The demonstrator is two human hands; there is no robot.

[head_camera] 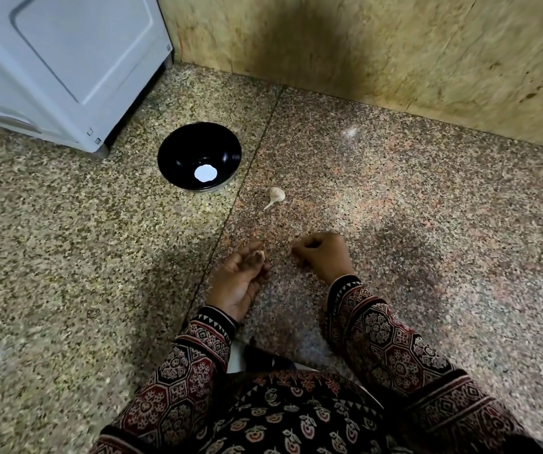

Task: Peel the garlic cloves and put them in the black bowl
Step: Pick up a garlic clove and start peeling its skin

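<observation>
The black bowl (pixel 178 158) stands on the speckled floor, with only a bright white spot showing at its bottom. A whole garlic bulb (pixel 276 194) with a short stem lies on the floor just right of the bowl. My left hand (pixel 239 283) is palm up below the bulb, and its fingertips pinch a small pale garlic clove (pixel 261 255). My right hand (pixel 324 255) is beside it, knuckles up and fingers curled into a fist. I see nothing held in that fist.
A white appliance (pixel 67 67) stands at the back left, close behind the bowl. A yellowish stone wall (pixel 394 44) runs along the back. A floor joint (pixel 231 208) runs diagonally past the bowl. My patterned sleeves and lap fill the bottom.
</observation>
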